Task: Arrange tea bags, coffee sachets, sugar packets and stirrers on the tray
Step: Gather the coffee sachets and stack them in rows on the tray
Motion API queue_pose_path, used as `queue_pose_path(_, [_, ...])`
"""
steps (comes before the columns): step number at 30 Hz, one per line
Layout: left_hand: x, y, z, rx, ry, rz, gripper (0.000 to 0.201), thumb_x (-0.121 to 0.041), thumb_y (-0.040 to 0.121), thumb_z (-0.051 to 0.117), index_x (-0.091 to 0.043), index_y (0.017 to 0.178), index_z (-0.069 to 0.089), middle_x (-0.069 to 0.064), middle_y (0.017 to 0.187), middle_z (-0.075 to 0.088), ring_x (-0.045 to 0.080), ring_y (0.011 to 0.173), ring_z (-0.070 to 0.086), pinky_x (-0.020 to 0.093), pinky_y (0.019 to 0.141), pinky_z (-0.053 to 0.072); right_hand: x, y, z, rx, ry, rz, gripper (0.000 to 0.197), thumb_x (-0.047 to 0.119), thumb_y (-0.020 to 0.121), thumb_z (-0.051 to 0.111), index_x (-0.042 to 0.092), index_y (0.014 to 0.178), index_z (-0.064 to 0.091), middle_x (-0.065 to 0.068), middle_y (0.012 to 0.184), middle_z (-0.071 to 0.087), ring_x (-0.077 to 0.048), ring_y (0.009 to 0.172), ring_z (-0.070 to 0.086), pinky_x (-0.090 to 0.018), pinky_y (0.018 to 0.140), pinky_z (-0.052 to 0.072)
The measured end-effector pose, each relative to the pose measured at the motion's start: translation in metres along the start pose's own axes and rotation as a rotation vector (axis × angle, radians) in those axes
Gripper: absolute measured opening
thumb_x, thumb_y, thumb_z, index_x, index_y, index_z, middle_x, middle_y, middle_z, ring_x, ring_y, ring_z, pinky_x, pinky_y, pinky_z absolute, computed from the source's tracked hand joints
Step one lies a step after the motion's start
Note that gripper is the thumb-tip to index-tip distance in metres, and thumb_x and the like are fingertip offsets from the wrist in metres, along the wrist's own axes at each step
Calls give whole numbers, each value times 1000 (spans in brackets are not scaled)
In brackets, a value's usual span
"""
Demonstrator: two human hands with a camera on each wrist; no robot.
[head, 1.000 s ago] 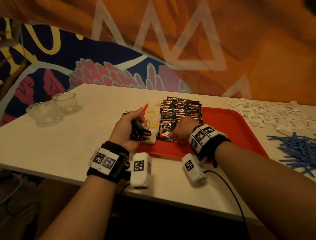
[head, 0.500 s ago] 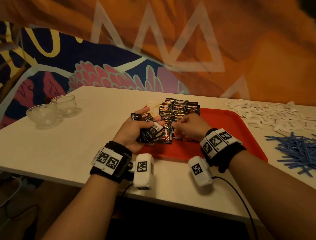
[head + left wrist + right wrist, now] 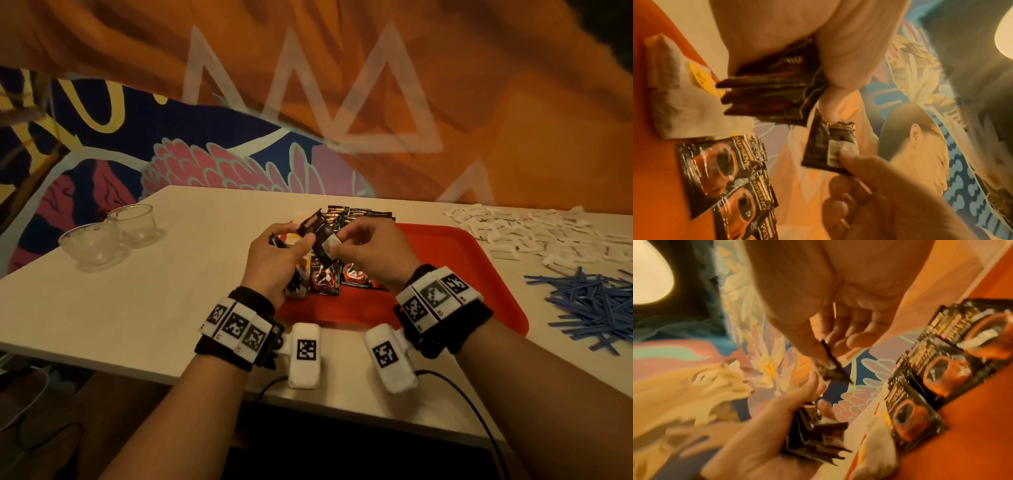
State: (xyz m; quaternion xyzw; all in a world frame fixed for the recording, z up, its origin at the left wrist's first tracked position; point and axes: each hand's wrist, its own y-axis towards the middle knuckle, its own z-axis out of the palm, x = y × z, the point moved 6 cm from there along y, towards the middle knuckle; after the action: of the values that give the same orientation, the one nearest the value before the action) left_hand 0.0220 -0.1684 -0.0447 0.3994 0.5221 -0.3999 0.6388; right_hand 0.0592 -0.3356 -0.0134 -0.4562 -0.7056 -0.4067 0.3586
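Observation:
Over the red tray [image 3: 455, 274], my left hand [image 3: 277, 260] grips a stack of black coffee sachets [image 3: 774, 95]. My right hand [image 3: 370, 253] pinches a single coffee sachet [image 3: 828, 146] by its corner, just beside the stack; the same sachet [image 3: 830, 366] shows edge-on in the right wrist view. Rows of coffee sachets [image 3: 352, 219] lie on the tray's left part, with more of these sachets [image 3: 725, 175] face up below my hands. White tea bags [image 3: 680, 100] with yellow tags lie along the tray's left edge, mostly hidden behind my left hand in the head view.
Loose white sugar packets [image 3: 534, 233] are spread on the table at the far right. A heap of blue stirrers [image 3: 592, 305] lies at the right, near the tray's corner. Two clear glass bowls [image 3: 109, 233] stand at the left of the white table [image 3: 137, 308].
Both hands rose from the tray. My right hand left the laid sachets and now pinches one sachet from the stack in my left hand.

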Motion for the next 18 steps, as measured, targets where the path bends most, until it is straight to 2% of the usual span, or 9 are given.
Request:
queue_pose_path(2, [-5, -3, -4, -86, 53, 51, 25, -31, 84, 78, -14, 87, 60, 9, 81, 69, 25, 68, 61, 33, 65, 48, 13, -3, -7, -119, -182, -138, 11, 18, 79, 77, 21, 78, 67, 6, 66, 61, -6, 60, 55, -23, 60, 49])
queue_pose_path(4, [-8, -8, 4, -16, -5, 15, 39, -46, 80, 75, -12, 88, 59, 3, 67, 63, 20, 57, 56, 33, 60, 47, 30, -12, -2, -138, -349, -324, 10, 11, 79, 73, 20, 82, 68, 9, 66, 54, -6, 62, 50, -21, 61, 43])
queue_pose_path(5, [-11, -10, 10, 28, -50, -2, 43, -49, 77, 73, -11, 90, 60, 2, 67, 64, 16, 54, 55, 32, 57, 48, 37, -16, 3, -124, -405, -422, 10, 9, 79, 71, 17, 84, 69, 9, 68, 51, -9, 64, 48, -22, 62, 40])
queue_pose_path(8, [-16, -8, 17, 57, -177, -44, 24, -34, 87, 71, -12, 93, 63, 8, 82, 68, 20, 65, 63, 33, 60, 54, 38, -21, 19, -42, -487, -548, 11, 11, 79, 73, 13, 89, 71, 4, 78, 53, -13, 73, 49, -28, 67, 42])
queue_pose_path(10, [-16, -6, 13, 7, -209, -55, 10, -19, 95, 65, -13, 88, 64, 10, 82, 69, 23, 67, 64, 34, 58, 54, 34, -21, 20, -16, -475, -500, 17, 22, 78, 79, 15, 92, 73, 4, 88, 55, -9, 78, 49, -22, 70, 41])
queue_pose_path(12, [-15, -4, 7, -43, -146, -43, 12, -15, 97, 61, -14, 86, 66, 8, 79, 69, 22, 66, 64, 32, 56, 51, 30, -19, 10, -67, -385, -371, 24, 38, 76, 82, 19, 87, 73, 5, 97, 53, -4, 86, 47, -12, 70, 36])
queue_pose_path(14, [-17, -4, 4, -37, -104, -7, 12, -13, 98, 59, -14, 89, 68, 6, 78, 70, 19, 68, 66, 31, 60, 54, 26, -15, -3, -136, -306, -200, 30, 48, 74, 80, 23, 87, 70, 7, 101, 55, -4, 94, 49, -13, 72, 36])
queue_pose_path(16, [-20, -7, 6, 9, -80, 16, 12, -12, 99, 57, -12, 93, 68, -1, 67, 68, 12, 60, 65, 26, 57, 53, 17, -10, -7, -54, -223, -37, 30, 42, 77, 80, 24, 96, 64, 10, 96, 61, -5, 88, 59, -19, 70, 42])
queue_pose_path(18, [-21, -9, 11, 59, -40, 20, 15, -13, 101, 54, -11, 92, 65, -8, 53, 61, 6, 48, 59, 19, 48, 47, 10, -8, -1, 79, -131, 33, 21, 26, 82, 79, 25, 98, 66, 12, 83, 67, -2, 67, 64, -19, 59, 46])
